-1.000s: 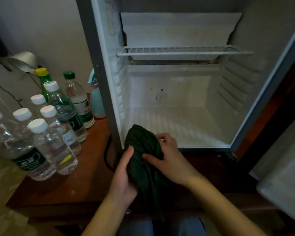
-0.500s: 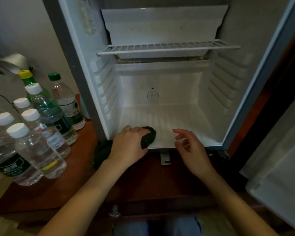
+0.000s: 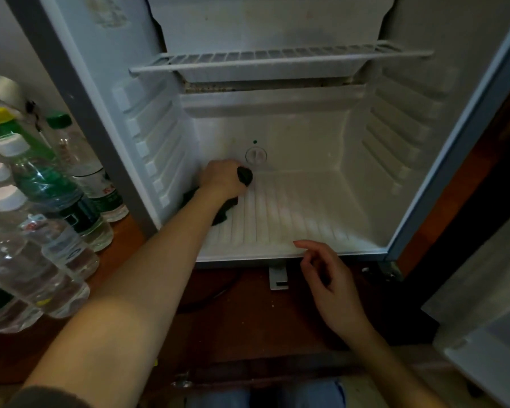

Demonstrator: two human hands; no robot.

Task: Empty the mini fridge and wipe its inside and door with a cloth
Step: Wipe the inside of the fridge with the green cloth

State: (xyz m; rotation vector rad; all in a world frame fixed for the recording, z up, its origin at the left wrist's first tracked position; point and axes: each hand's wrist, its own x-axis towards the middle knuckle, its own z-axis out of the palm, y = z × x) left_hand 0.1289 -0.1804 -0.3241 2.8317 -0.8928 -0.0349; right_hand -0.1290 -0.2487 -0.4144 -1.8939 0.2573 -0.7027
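Since half a second ago the left hand (image 3: 223, 179) has gone from the front lip to the back left corner of the fridge (image 3: 395, 142), taking the cloth (image 3: 245, 175) with it, while the right hand (image 3: 330, 278) has barely shifted. Left fingers are curled tight over the dark cloth, clamping a wad that pokes out beside the knuckles; the rest of it trails under the wrist onto the ribbed floor (image 3: 292, 213). The wad sits just below and left of the round dial (image 3: 256, 155) on the back wall. Right fingers (image 3: 312, 248) are loosely bent and apart, holding nothing, with the forefinger reaching over the front edge of the floor. Inside, the fridge holds only one wire shelf (image 3: 277, 58), set high and bare, and the hand with its cloth. Ridged rails run down both side walls. Below the front edge a small metal bracket (image 3: 278, 278) sticks out over the brown table (image 3: 242, 313). Left of the fridge, six bottles (image 3: 42, 184) stand close together on the table: one with a yellow cap and green body, one with a green cap, and four with white caps, the nearest cut off by the frame edge. All are capped and upright, and those with clear bodies hold clear liquid. The open door (image 3: 489, 334) shows at lower right, its contents out of view.
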